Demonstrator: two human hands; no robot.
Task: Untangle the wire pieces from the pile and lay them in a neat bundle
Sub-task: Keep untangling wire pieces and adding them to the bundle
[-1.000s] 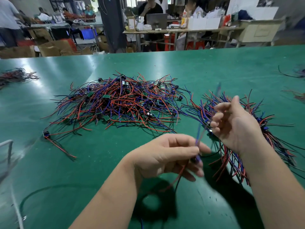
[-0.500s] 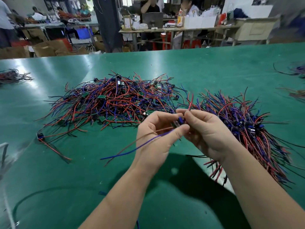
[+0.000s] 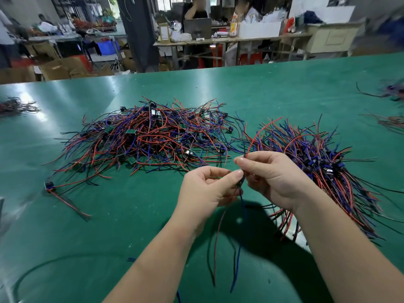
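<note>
A tangled pile (image 3: 148, 138) of red, blue and black wire pieces with small connectors lies on the green table (image 3: 109, 215), left of centre. To the right lies a more aligned bundle (image 3: 328, 167) of the same wires. Both hands meet above the table in front of these. My left hand (image 3: 207, 189) pinches a small connector of one wire piece (image 3: 240, 204), whose red, blue and black strands hang down towards me. My right hand (image 3: 275, 176) pinches the same piece from the other side, with a red strand (image 3: 258, 133) arcing up from its fingertips.
A loose single wire piece (image 3: 63, 195) lies at the pile's near left. Smaller wire heaps sit at the far left (image 3: 15, 107) and far right (image 3: 391, 106) of the table. A thin black cable (image 3: 43, 267) curves along the near left. Beyond the table are desks, boxes and seated people.
The strands that stuck out to the left from my hands now hang down towards me. A red strand now arcs up from my right fingertips. Both hands stay together on the piece.
</note>
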